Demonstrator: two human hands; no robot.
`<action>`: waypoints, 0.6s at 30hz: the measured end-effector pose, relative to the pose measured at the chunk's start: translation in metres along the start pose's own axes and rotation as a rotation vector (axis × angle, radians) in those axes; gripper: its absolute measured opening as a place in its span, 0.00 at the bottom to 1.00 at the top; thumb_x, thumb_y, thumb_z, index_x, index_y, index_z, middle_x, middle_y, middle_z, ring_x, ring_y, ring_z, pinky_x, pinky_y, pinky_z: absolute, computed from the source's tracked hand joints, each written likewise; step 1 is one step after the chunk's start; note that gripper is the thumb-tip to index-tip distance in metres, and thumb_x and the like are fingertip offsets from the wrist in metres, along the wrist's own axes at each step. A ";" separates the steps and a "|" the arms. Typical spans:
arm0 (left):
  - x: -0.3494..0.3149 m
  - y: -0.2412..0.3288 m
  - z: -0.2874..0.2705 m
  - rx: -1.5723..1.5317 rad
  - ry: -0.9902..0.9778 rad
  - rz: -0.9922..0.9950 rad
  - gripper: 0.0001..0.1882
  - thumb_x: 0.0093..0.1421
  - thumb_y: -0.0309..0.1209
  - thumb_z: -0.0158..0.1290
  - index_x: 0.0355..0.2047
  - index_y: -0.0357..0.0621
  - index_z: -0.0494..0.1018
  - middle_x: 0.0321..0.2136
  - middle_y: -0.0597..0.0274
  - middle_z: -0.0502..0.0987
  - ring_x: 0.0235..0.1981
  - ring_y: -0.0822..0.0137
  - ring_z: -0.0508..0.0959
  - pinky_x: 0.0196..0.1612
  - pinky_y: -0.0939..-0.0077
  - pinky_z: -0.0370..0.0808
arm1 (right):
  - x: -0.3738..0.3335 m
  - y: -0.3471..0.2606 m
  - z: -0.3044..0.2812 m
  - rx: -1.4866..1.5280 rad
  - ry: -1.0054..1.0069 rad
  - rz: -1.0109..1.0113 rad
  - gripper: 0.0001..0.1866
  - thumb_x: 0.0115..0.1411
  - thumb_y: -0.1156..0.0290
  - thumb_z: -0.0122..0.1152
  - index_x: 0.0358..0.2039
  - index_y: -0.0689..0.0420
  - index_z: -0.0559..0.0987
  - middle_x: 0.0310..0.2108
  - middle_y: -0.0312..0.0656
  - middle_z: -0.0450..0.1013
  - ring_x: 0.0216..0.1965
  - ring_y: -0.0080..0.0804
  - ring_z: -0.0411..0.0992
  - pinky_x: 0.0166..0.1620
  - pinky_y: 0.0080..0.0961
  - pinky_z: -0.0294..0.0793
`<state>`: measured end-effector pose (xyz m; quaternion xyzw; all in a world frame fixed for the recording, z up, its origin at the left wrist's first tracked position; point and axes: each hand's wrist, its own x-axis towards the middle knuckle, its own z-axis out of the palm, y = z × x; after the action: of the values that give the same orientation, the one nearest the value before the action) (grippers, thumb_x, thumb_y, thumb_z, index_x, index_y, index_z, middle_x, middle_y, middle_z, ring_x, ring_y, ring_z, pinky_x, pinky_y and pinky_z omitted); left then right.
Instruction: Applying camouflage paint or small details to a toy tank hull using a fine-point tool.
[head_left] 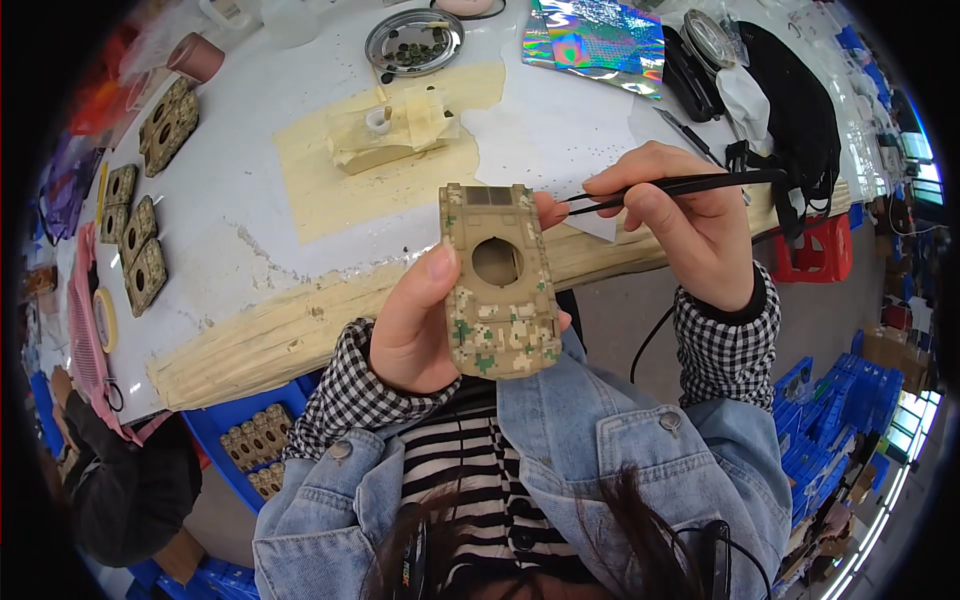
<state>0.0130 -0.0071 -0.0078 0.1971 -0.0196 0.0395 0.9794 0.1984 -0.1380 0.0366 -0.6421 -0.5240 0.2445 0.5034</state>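
My left hand [422, 318] is wrapped round a tan toy tank hull [500, 330] with a green and cream pixel camouflage pattern. The hull has a round hole in its top and dark grille panels at its far end. It is held up in front of me, just off the table's near edge. In my right hand [690, 225] is a pair of black tweezers [700, 184], pinched between thumb and fingers. Their tips point left, beside the hull's far right corner. Whether the tips hold anything is too small to tell.
Several camouflage hulls [146, 262] lie on the table's left side, and more sit in a blue crate [215, 415] below. Beyond the hull stand a taped block [385, 150] and a round metal dish [372, 42] of small dark pieces. A holographic pouch [592, 45] and black bag [795, 100] lie far right.
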 end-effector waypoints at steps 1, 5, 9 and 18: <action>0.000 0.000 -0.001 -0.009 -0.015 0.000 0.35 0.61 0.46 0.39 0.60 0.35 0.44 0.60 0.48 0.49 0.55 0.59 0.64 0.52 0.56 0.69 | 0.000 0.000 0.000 -0.007 0.000 -0.006 0.09 0.58 0.70 0.55 0.34 0.63 0.77 0.28 0.40 0.73 0.27 0.22 0.69 0.29 0.16 0.69; -0.001 0.000 0.002 -0.005 0.014 -0.001 0.35 0.61 0.46 0.38 0.60 0.34 0.44 0.60 0.48 0.49 0.55 0.59 0.64 0.52 0.56 0.69 | -0.001 0.000 0.001 -0.013 0.001 -0.028 0.09 0.58 0.70 0.55 0.34 0.62 0.78 0.28 0.39 0.73 0.27 0.21 0.69 0.27 0.16 0.68; -0.001 -0.001 0.002 0.052 0.022 0.012 0.36 0.60 0.46 0.40 0.60 0.34 0.44 0.60 0.48 0.49 0.53 0.59 0.66 0.52 0.57 0.69 | -0.004 -0.001 0.000 0.051 0.014 0.008 0.11 0.60 0.69 0.52 0.34 0.64 0.77 0.30 0.40 0.74 0.28 0.22 0.71 0.29 0.16 0.70; -0.003 0.006 0.014 0.327 0.144 -0.117 0.56 0.42 0.56 0.59 0.59 0.31 0.44 0.58 0.35 0.48 0.48 0.57 0.70 0.37 0.66 0.79 | -0.005 -0.006 -0.001 0.448 0.047 0.226 0.23 0.66 0.59 0.38 0.33 0.68 0.72 0.30 0.45 0.73 0.31 0.29 0.76 0.34 0.18 0.77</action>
<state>0.0097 -0.0074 0.0068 0.3511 0.0685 -0.0009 0.9338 0.1951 -0.1437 0.0410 -0.5744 -0.3696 0.3942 0.6149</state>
